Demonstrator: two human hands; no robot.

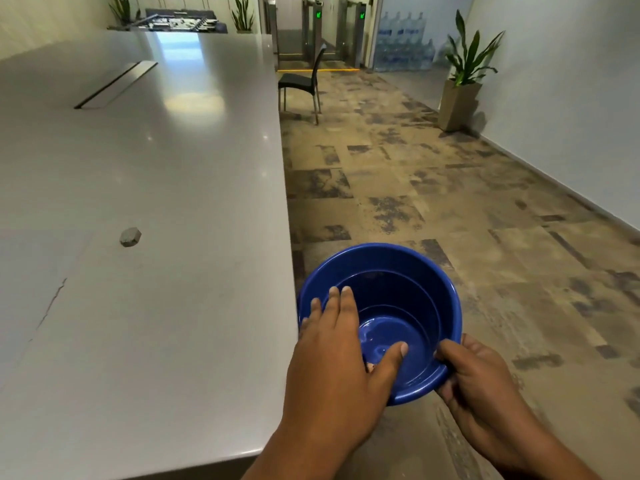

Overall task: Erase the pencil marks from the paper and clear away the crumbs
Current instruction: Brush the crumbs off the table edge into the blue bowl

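Note:
A blue plastic bowl (415,306) hangs beside the right edge of the grey table (173,168), just off it. My right hand (481,382) grips the bowl's near rim, thumb inside and fingers under. My left hand (339,355) lies flat over the bowl's left rim with straight fingers and the thumb reaching into the bowl. A white sheet of paper (114,306) lies on the table, pale against it, with a torn edge at the left. A worn grey eraser (130,236) sits on the sheet. Neither pencil marks nor crumbs are plain to see.
A recessed cable slot (116,84) is set in the table farther back. A black chair (304,84) stands on the patterned floor beyond the table's corner. A potted plant (462,84) stands by the right wall.

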